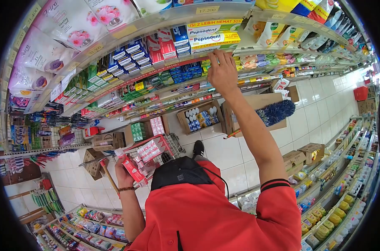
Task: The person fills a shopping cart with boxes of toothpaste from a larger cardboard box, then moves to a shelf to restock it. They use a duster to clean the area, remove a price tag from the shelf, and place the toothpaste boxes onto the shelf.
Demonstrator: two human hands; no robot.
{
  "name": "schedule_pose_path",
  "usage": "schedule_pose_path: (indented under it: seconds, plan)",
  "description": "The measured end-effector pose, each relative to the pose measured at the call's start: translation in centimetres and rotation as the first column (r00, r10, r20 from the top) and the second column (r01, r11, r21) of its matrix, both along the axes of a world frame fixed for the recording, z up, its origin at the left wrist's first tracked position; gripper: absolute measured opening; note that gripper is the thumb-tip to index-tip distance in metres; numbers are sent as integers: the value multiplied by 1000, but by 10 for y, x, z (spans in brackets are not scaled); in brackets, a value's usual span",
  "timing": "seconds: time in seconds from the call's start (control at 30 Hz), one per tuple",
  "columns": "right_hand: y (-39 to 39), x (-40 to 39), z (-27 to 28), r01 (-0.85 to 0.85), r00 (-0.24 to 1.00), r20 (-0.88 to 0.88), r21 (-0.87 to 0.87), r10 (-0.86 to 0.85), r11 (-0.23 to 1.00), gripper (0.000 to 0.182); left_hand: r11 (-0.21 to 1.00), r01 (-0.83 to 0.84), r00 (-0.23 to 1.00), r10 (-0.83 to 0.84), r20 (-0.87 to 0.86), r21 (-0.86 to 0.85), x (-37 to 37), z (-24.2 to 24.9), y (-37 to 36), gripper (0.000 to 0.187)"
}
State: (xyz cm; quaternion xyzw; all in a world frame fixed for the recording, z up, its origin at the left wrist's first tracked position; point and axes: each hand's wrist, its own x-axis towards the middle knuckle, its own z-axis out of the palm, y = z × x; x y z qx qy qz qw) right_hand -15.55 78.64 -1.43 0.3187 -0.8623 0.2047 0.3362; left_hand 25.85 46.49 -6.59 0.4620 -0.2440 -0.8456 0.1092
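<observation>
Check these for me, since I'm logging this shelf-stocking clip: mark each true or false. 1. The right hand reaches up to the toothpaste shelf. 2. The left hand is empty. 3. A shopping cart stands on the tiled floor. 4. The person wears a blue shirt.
1. True: the right hand touches the shelf edge just below the white Pepsodent toothpaste boxes.
2. False: the left hand grips a red-and-white rectangular box.
3. True: a red-framed wire shopping cart stands on the white tiled floor.
4. False: the short-sleeved shirt is red.
</observation>
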Motion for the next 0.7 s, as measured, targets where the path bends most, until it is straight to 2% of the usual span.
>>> schedule_pose_path:
  seconds: [0.07, 0.13, 0.17, 0.27, 0.43, 0.5, 0.63, 0.7]
  plan:
    - [0, -8, 6, -23, 1000, -3, 15, 23, 1000, 44, 999, 0, 1000, 1, -7, 49, -1, -4, 5, 19]
    - [2, -12, 7, -43, 999, -2, 30, 43, 999, 43, 1000, -18, 994, 19, 106, -12, -10, 2, 18, 12]
    - [5, -15, 7, -69, 998, 17, 45, 68, 997, 39, 999, 31, 998, -32, 55, 10, -7, -10, 13, 18]
    - [9, -16, 10, -94, 995, 23, 57, 93, 994, 32, 996, 87, 996, -87, 6, -19, -20, -12, 18, 18]
    - [4, -16, 19, -69, 994, 84, 33, 66, 997, 19, 992, 123, 991, -122, 57, -6, -49, 7, 41, 16]
    - [0, -25, 23, -39, 993, 117, 99, 27, 994, 11, 988, 154, 986, -154, 63, -1, -54, 13, 50, 16]
    - [-4, -40, 20, -44, 990, 138, 92, 31, 995, 8, 984, 179, 983, -179, 47, 5, -53, 11, 51, 14]
    - [1, -39, 25, -86, 983, 159, -12, 87, 996, 6, 988, 157, 986, -157, 59, 0, -53, 16, 52, 14]
